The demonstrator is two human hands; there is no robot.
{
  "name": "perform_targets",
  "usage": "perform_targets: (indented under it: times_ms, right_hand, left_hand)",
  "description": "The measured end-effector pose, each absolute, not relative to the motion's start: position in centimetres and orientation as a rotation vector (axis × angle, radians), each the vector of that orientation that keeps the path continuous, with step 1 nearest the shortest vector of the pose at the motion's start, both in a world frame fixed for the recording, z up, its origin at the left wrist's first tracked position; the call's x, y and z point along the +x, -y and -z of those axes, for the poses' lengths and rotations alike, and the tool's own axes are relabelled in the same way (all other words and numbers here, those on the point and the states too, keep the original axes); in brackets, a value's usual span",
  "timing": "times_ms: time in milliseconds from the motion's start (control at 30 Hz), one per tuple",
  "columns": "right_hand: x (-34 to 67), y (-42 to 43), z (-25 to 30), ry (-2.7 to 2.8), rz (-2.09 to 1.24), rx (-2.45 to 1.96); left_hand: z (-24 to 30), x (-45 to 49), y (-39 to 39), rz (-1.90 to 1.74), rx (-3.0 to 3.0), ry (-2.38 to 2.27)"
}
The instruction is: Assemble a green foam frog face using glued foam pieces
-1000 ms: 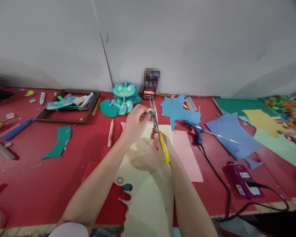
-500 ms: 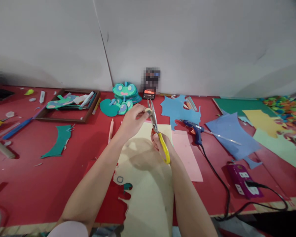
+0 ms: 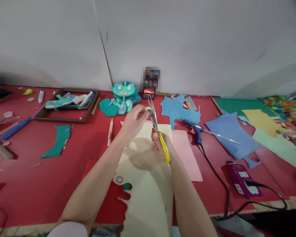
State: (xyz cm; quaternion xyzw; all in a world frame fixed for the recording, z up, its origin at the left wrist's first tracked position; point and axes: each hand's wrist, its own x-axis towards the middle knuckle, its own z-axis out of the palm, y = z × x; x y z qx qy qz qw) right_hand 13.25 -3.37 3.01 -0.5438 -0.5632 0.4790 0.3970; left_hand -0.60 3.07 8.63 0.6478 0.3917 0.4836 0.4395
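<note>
My right hand [image 3: 160,142] is closed round the yellow handles of a pair of scissors [image 3: 166,150], whose blades point away from me, slightly parted. Just left of the blades, my left hand [image 3: 136,119] pinches a small pale-yellow piece [image 3: 147,109], which looks like foam or paper. That piece is beside the blades; whether they touch it I cannot tell. Both hands are above a large pale-yellow sheet [image 3: 148,194] with a ragged cut left edge and a small rounded outline drawn on it.
Green frog-faced cutouts [image 3: 124,89] are stacked near the wall, beside a phone [image 3: 148,94]. A wooden frame [image 3: 61,119] lies left. Rightward are a blue glue gun [image 3: 197,131], a pink sheet [image 3: 188,158], a blue sheet [image 3: 232,135] and a purple power strip [image 3: 243,181] with a black cord.
Both hands and the scissors stay nearly in place, and the small piece remains pinched at the blades. The scissor tips look slightly closer together. The view has shifted very slightly.
</note>
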Motion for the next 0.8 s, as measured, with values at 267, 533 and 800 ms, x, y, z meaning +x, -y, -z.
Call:
perform_targets:
  times_ms: [267,533,800]
  right_hand:
    - [13.4,3.3,-3.2,1.508,-1.181,-1.359]
    - [13.4,3.5,-3.5,1.53,-1.18,-1.359]
    - [13.3,3.4,-3.2,1.464,-1.21,-1.344]
  left_hand:
    - [-8.5,-0.2,-2.8,-1.296,1.733,-1.029]
    - [-9.9,-0.9,-2.3,-1.222,2.001,-1.107]
    - [-9.8,-0.8,-2.4,-1.228,2.012,-1.082]
